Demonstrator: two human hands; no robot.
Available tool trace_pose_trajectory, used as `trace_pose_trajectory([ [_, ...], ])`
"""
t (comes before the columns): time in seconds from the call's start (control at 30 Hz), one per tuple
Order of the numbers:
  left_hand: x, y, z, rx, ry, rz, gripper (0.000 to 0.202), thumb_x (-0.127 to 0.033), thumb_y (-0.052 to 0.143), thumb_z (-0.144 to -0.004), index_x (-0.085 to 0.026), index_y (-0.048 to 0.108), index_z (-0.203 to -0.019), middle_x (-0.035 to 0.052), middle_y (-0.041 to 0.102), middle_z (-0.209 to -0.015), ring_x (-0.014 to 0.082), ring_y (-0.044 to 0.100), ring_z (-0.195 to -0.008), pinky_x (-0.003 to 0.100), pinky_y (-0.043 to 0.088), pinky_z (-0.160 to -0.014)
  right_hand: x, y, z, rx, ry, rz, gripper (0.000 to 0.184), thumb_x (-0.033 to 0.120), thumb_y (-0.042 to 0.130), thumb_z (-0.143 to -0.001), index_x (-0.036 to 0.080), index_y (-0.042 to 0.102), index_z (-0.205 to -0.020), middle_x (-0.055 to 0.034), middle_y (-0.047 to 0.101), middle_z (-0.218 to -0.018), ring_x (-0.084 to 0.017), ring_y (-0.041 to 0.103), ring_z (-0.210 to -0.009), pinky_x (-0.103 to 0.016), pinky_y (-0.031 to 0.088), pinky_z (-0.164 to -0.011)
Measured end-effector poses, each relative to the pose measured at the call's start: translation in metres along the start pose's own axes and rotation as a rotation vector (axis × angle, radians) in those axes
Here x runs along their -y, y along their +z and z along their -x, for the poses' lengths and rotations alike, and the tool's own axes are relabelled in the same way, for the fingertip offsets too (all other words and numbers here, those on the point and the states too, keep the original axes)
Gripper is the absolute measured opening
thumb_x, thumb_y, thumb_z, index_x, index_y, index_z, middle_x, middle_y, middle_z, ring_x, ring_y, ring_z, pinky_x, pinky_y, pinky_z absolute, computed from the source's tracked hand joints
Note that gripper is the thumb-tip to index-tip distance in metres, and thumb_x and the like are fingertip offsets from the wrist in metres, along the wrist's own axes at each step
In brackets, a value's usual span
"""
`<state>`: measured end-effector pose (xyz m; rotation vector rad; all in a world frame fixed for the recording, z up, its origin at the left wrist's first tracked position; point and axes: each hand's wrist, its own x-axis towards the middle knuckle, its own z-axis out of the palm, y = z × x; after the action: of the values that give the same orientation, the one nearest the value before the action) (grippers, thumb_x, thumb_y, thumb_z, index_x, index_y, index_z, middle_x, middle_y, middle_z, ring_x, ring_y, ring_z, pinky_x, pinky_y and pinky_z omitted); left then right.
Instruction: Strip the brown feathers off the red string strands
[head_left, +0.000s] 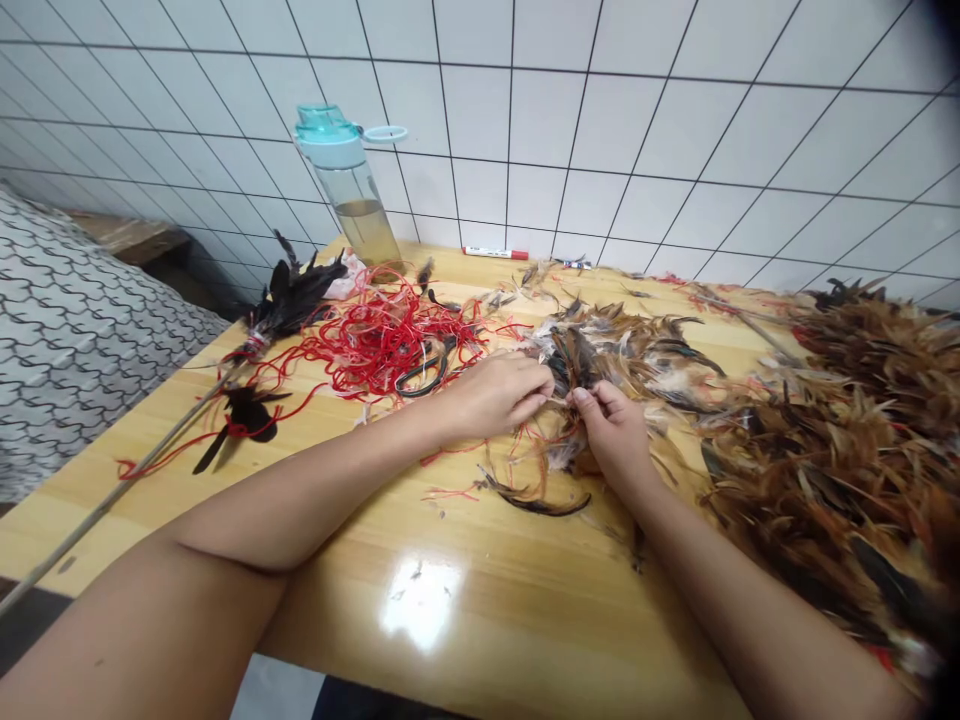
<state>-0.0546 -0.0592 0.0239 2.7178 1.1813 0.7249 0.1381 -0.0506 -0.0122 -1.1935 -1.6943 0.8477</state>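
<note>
Feathers (840, 470) heap on a wooden table (420, 590) beside tangled red string (382, 340). Mid-table, the left hand (495, 395) curls closed against a feather bunch (592, 355), which the right hand (611, 430) pinches between thumb and forefinger (579, 397).

Tangled red string (382, 340) and scissors (424, 377) left of the hands (495, 395) (611, 430), feather heap (832, 470) right

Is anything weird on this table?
Yes! The red string is in a big messy tangle, with black-handled scissors lying in it, and loose feathers are scattered all over the table.
</note>
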Motion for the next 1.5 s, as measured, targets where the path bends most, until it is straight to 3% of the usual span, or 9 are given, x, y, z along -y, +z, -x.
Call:
trace_pose_trajectory([
  [0.1, -0.005, 0.0, 0.0, 0.004, 0.022, -0.082, 0.017, -0.02, 0.043, -0.091, -0.016, 0.058, -0.085, 0.0037, 0.062, -0.079, 0.0152, 0.053, -0.078, 0.028, 0.04, -0.077, -0.003, 0.0, -0.001, -0.03, -0.095, 0.102, 0.03, 0.033, 0.053, -0.083, 0.021, 0.044, -0.056, 0.0034, 0.04, -0.056, -0.012, 0.039, -0.056, -0.026, 0.031, -0.055],
  [0.27, -0.012, -0.003, -0.002, 0.001, 0.001, -0.196, 0.019, -0.019, 0.041, -0.092, -0.015, 0.058, -0.083, 0.0055, 0.06, -0.077, 0.0161, 0.052, -0.076, 0.029, 0.04, -0.075, -0.005, 0.001, 0.0, -0.019, -0.192, 0.174, 0.024, 0.028, 0.054, -0.083, 0.021, 0.052, -0.06, 0.0018, 0.045, -0.059, -0.013, 0.043, -0.058, -0.027, 0.033, -0.057],
  [0.6, -0.013, 0.003, -0.002, 0.014, 0.017, -0.191, 0.019, -0.022, 0.042, -0.092, -0.015, 0.057, -0.082, 0.0072, 0.06, -0.08, 0.0181, 0.052, -0.079, 0.03, 0.04, -0.075, 0.001, 0.004, 0.001, 0.098, -0.156, 0.11, 0.022, 0.033, 0.059, -0.078, 0.023, 0.057, -0.058, -0.0004, 0.049, -0.06, -0.016, 0.046, -0.061, -0.029, 0.035, -0.059],
  [0.7, -0.012, 0.002, -0.002, -0.074, 0.014, -0.094, 0.016, -0.022, 0.043, -0.092, -0.015, 0.057, -0.088, 0.0077, 0.061, -0.087, 0.018, 0.053, -0.086, 0.03, 0.041, -0.08, 0.001, 0.004, 0.0, 0.088, -0.135, 0.08, 0.026, 0.033, 0.059, -0.077, 0.022, 0.052, -0.055, 0.0005, 0.047, -0.059, -0.015, 0.044, -0.06, -0.028, 0.035, -0.059],
  [0.83, -0.004, -0.008, -0.003, -0.253, -0.125, 0.001, 0.012, -0.019, 0.046, -0.09, -0.015, 0.056, -0.094, 0.0089, 0.061, -0.096, 0.0185, 0.053, -0.094, 0.032, 0.042, -0.086, -0.002, 0.002, -0.001, 0.038, 0.03, -0.013, 0.029, 0.038, 0.059, -0.078, 0.021, 0.05, -0.057, 0.0025, 0.047, -0.057, -0.013, 0.042, -0.057, -0.027, 0.034, -0.056],
  [0.97, 0.006, -0.01, -0.002, -0.039, -0.201, 0.057, 0.008, -0.018, 0.051, -0.085, -0.016, 0.058, -0.083, 0.005, 0.06, -0.085, 0.0168, 0.054, -0.084, 0.029, 0.043, -0.078, -0.002, 0.0, -0.002, 0.038, 0.181, -0.199, 0.026, 0.044, 0.061, -0.076, 0.019, 0.06, -0.069, 0.0, 0.06, -0.066, -0.014, 0.048, -0.062, -0.027, 0.038, -0.058],
  [1.1, 0.008, 0.002, 0.001, 0.153, -0.221, 0.046, 0.01, -0.022, 0.06, -0.081, -0.017, 0.061, -0.089, 0.0056, 0.06, -0.091, 0.0188, 0.055, -0.091, 0.03, 0.043, -0.08, 0.0, 0.001, -0.002, 0.026, 0.181, -0.221, 0.026, 0.044, 0.062, -0.075, 0.018, 0.064, -0.072, -0.0009, 0.063, -0.069, -0.014, 0.051, -0.063, -0.027, 0.04, -0.06],
  [1.27, 0.005, 0.01, 0.001, 0.136, -0.21, 0.025, 0.009, -0.016, 0.051, -0.083, -0.017, 0.06, -0.081, 0.0047, 0.059, -0.085, 0.0165, 0.054, -0.084, 0.027, 0.042, -0.075, 0.001, 0.0, -0.001, 0.007, 0.155, -0.185, 0.025, 0.042, 0.06, -0.077, 0.018, 0.065, -0.074, -0.0011, 0.064, -0.068, -0.014, 0.052, -0.063, -0.026, 0.04, -0.058],
  [1.5, 0.007, -0.008, -0.003, -0.007, -0.364, 0.273, 0.008, -0.014, 0.05, -0.079, -0.016, 0.057, -0.076, -0.0009, 0.057, -0.071, 0.0105, 0.05, -0.066, 0.022, 0.038, -0.062, 0.002, -0.001, -0.001, -0.008, 0.145, -0.144, 0.025, 0.042, 0.06, -0.077, 0.018, 0.066, -0.073, -0.0007, 0.063, -0.064, -0.013, 0.05, -0.059, -0.025, 0.04, -0.055],
])
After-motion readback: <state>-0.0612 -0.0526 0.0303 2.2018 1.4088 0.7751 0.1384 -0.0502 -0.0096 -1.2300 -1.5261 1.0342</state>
